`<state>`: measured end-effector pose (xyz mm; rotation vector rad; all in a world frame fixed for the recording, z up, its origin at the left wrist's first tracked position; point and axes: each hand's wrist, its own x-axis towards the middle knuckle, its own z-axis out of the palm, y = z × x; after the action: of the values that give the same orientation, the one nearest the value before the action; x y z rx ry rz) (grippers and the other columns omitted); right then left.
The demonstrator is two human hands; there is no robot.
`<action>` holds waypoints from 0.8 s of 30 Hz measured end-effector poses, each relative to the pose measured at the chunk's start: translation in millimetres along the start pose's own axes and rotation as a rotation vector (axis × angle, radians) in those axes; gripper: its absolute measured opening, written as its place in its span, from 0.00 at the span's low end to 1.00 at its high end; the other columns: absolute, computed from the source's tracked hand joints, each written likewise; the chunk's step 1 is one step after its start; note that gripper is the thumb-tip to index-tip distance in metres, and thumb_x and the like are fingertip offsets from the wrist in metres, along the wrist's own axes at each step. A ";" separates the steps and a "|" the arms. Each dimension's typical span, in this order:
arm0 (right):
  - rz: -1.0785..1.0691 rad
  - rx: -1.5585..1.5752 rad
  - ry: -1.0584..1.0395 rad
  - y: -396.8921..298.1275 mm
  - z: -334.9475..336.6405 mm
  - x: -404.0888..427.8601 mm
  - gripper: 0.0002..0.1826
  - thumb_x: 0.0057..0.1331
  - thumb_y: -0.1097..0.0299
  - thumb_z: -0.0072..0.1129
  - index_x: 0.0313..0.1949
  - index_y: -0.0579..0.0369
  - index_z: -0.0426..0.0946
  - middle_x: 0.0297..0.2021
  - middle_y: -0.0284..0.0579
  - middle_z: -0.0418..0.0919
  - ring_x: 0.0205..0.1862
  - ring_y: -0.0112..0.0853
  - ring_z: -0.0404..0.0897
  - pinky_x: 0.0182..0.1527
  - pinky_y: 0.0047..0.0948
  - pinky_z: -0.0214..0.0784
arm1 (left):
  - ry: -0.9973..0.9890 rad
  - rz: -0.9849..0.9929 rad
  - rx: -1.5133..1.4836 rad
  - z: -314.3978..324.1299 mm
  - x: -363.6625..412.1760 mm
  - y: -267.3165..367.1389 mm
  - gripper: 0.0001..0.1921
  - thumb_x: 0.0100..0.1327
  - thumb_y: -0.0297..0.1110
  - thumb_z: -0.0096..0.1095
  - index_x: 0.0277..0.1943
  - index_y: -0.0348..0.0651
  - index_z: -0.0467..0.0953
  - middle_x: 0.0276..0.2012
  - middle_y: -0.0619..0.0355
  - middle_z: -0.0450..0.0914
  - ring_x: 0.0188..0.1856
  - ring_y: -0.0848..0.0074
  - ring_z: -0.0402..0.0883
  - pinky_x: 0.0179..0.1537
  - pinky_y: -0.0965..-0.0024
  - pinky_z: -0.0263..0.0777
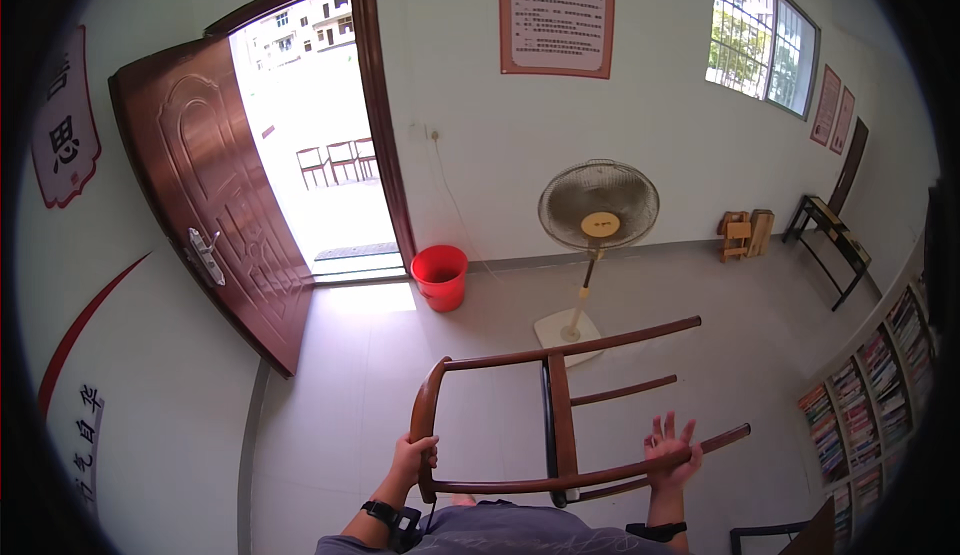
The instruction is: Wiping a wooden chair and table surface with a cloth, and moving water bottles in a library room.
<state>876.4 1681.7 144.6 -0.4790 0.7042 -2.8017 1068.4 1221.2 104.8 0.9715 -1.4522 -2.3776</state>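
Note:
A brown wooden chair (562,420) is tipped on its side in front of my body, legs pointing right. The edge of its black seat pad (550,427) shows beside the wooden seat frame. My left hand (414,456) is wrapped around the curved top rail (426,405) of the backrest. One long chair leg (630,472) lies across the palm of my right hand (669,446), whose fingers are spread above it. Both wrists wear black bands.
A pedestal fan (600,206) stands just beyond the chair on a pale base (551,330). A red bucket (441,285) sits by the open brown door (217,172). Bookshelves (847,405) line the right side. Folded wooden stools (736,236) and a narrow table (840,232) stand farther back.

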 end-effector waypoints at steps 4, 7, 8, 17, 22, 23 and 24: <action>0.148 0.091 -0.098 103.0 43.0 56.1 0.30 0.64 0.42 0.55 0.66 0.25 0.73 0.70 0.41 0.69 0.71 0.45 0.62 0.67 0.48 0.52 | 0.132 0.106 -0.023 -86.6 10.8 53.3 0.11 0.59 0.29 0.70 0.36 0.38 0.72 0.21 0.57 0.75 0.17 0.74 0.74 0.19 0.71 0.70; 0.248 0.221 -0.112 172.5 52.4 82.3 0.32 0.64 0.44 0.55 0.68 0.29 0.71 0.69 0.44 0.70 0.71 0.49 0.64 0.67 0.52 0.58 | 0.206 0.179 -0.019 -134.9 10.3 96.2 0.10 0.58 0.28 0.69 0.36 0.38 0.71 0.21 0.57 0.75 0.17 0.73 0.75 0.19 0.70 0.73; 0.302 0.313 -0.116 194.9 53.3 91.2 0.33 0.64 0.45 0.55 0.69 0.31 0.70 0.69 0.46 0.70 0.71 0.51 0.64 0.67 0.54 0.61 | 0.224 0.186 -0.017 -150.3 15.3 110.0 0.10 0.58 0.28 0.69 0.36 0.38 0.71 0.21 0.57 0.75 0.17 0.73 0.75 0.19 0.70 0.73; 0.621 0.088 -0.083 351.6 116.6 201.8 0.37 0.58 0.46 0.54 0.69 0.36 0.69 0.69 0.54 0.68 0.69 0.52 0.66 0.65 0.49 0.68 | 0.411 0.286 -0.005 -254.2 63.0 185.0 0.11 0.57 0.28 0.68 0.36 0.38 0.70 0.21 0.56 0.75 0.16 0.73 0.76 0.20 0.69 0.75; 0.803 -0.069 -0.208 464.0 132.2 298.0 0.41 0.58 0.38 0.53 0.68 0.43 0.69 0.60 0.59 0.76 0.62 0.53 0.75 0.61 0.46 0.69 | 0.520 0.289 -0.063 -312.8 125.9 225.2 0.10 0.58 0.28 0.68 0.36 0.37 0.70 0.21 0.56 0.76 0.17 0.72 0.77 0.20 0.69 0.75; 0.815 -0.050 -0.213 491.1 136.9 316.2 0.41 0.58 0.38 0.53 0.68 0.43 0.69 0.60 0.59 0.76 0.62 0.53 0.75 0.61 0.46 0.69 | 0.553 0.298 -0.063 -324.0 142.1 233.4 0.11 0.58 0.28 0.68 0.37 0.37 0.71 0.21 0.56 0.76 0.17 0.72 0.77 0.20 0.69 0.75; 0.852 -0.046 -0.203 516.3 141.7 337.2 0.41 0.57 0.38 0.53 0.68 0.44 0.70 0.59 0.60 0.77 0.61 0.54 0.76 0.60 0.47 0.70 | 0.578 0.303 -0.065 -331.2 156.7 246.6 0.11 0.58 0.28 0.68 0.36 0.37 0.71 0.21 0.56 0.76 0.17 0.72 0.77 0.20 0.69 0.75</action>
<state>680.1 1082.0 97.0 -0.3486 0.7092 -1.9182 1111.9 783.5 145.2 1.1924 -1.1863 -1.7220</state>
